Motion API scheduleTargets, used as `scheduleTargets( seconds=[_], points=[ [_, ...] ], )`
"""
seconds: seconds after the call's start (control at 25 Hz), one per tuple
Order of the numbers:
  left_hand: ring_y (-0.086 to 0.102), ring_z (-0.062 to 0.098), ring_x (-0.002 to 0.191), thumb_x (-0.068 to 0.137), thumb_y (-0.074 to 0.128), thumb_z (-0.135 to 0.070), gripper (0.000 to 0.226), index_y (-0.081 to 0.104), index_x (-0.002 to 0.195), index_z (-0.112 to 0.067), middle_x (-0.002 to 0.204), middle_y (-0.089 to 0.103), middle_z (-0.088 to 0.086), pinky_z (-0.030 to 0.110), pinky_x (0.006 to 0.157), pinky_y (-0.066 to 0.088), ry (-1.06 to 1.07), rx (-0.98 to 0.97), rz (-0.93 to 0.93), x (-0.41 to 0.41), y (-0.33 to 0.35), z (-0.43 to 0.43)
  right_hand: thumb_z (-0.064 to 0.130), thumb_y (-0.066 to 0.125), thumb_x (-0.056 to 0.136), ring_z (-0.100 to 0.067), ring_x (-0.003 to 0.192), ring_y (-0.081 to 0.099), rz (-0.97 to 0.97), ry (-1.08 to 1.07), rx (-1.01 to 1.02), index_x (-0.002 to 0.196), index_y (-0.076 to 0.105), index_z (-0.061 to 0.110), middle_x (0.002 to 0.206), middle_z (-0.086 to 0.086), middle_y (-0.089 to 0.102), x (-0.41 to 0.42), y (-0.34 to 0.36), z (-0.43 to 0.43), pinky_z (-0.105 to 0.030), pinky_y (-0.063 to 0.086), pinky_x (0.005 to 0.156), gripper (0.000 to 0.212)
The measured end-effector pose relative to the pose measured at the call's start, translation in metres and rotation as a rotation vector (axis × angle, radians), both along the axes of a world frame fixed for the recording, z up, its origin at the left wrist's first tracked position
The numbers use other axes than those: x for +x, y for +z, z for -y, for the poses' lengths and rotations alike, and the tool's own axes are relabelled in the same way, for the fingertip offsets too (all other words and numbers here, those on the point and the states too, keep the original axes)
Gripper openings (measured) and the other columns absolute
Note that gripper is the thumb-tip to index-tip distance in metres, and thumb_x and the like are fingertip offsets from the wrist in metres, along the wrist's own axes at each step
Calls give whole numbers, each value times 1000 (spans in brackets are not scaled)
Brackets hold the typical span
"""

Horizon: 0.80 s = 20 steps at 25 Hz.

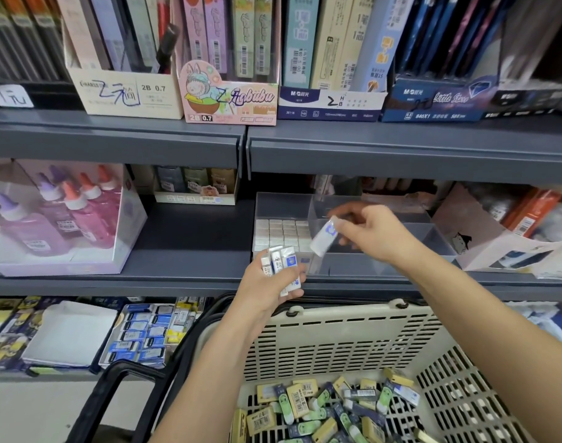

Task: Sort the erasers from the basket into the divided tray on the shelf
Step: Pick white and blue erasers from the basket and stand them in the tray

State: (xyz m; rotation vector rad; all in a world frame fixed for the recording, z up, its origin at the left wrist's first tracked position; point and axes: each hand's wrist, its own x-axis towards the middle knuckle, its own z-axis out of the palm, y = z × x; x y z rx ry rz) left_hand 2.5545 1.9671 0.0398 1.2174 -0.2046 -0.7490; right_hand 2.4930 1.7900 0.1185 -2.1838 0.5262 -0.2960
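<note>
Divided tray (433,251), shelf front edge: 1 compartment filled, others mostly bare; right hand (374,233) pinches 1 eraser (323,238), left hand (268,284) grips several, basket (353,334) far from emptied.

A beige slotted basket (353,318) holds a loose heap of erasers (330,407) in yellow, green and dark blue sleeves, lying at all angles. On the shelf above, the clear divided tray (433,238) has its left compartment packed with rows of white erasers (281,231). The left hand (270,289) grips a blue-sleeved bunch (279,262) upright before the tray; the right hand (372,231) pinches 1 tilted eraser (324,239) over the tray's middle
</note>
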Motion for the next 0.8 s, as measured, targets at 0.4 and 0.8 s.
scheduleTargets(
  seconds=[0.4, 0.8],
  points=[
    [71, 17, 85, 81, 68, -2, 32, 56, 108, -16, 97, 72, 9, 23, 60, 54, 17, 0, -16, 2, 0, 0, 7, 58, 89, -10, 64, 65, 74, -58, -27, 81, 56, 29, 82, 2, 64, 17, -10, 8, -20, 53, 56, 23],
    [71, 15, 85, 80, 70, -6, 29, 58, 102, -19, 92, 74, 4, 23, 62, 54, -1, 10, -3, 3, 0, -1, 18, 61, 88, -11, 76, 52, -143, 73, -483, 106, 62, 17, 88, 6, 58, 19, 5, 6, 2, 31, 49, 18]
  ],
)
